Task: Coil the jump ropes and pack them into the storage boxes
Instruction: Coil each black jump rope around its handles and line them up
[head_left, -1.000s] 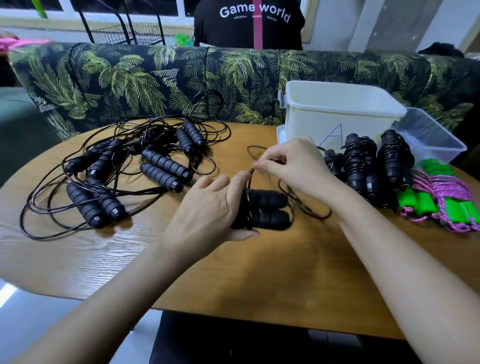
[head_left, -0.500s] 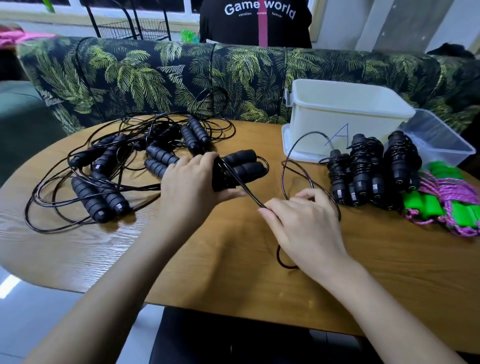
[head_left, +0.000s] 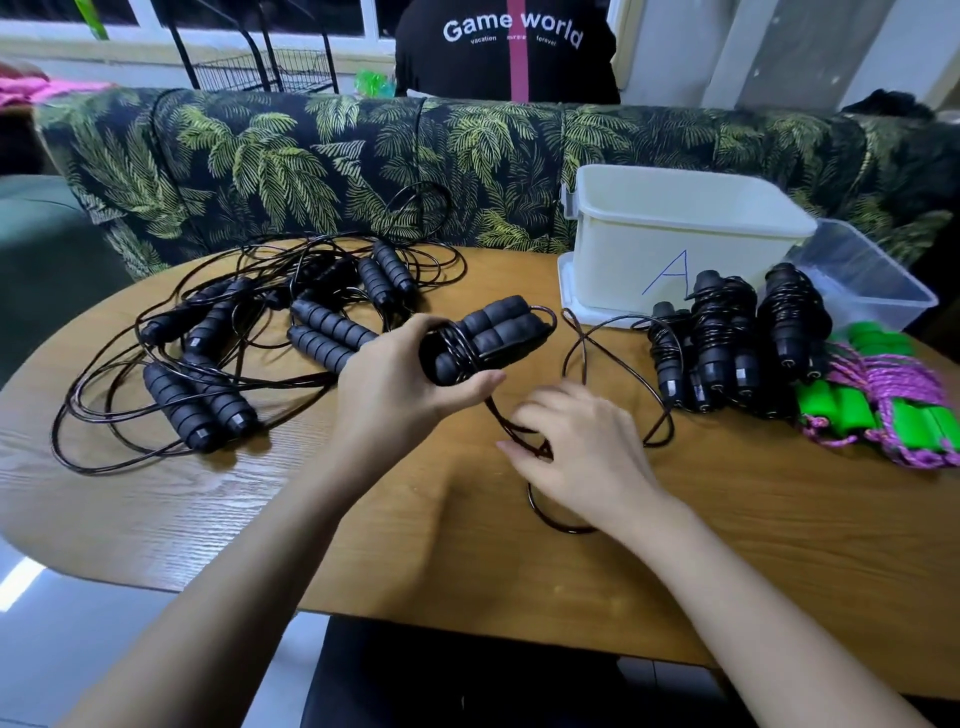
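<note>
The person's left hand (head_left: 400, 379) holds a pair of black foam handles (head_left: 498, 332) side by side, just above the wooden tabletop (head_left: 467, 561). Its grip is closed round their near ends, with the thumb underneath. Several turns of the black cord (head_left: 550, 525) are already wound round the handles beside the fingers. From there the cord drops to the right hand (head_left: 576, 457), which hovers low over the tabletop and is blurred. Its grip appears to pinch the cord between thumb and fingers. The rest of the cord lies in loose loops on the wood, one under the right wrist and one arcing toward the boxes.

To the left lies a tangle of loose black jump ropes (head_left: 218, 364), their handles scattered among the cords. At the right, a row of coiled black ropes (head_left: 727, 343) lies just in front of a white storage box (head_left: 649, 249) marked with a blue letter A. A clear plastic box (head_left: 862, 275) sits beside the white one. Green-handled ropes (head_left: 883, 415) wrapped in pink-purple cord lie at the far right edge.

Behind the tabletop stands a sofa (head_left: 291, 161) with a palm-leaf print. Beyond it are a person in a black shirt (head_left: 509, 52) reading "Game world" and a wire rack (head_left: 265, 73).
</note>
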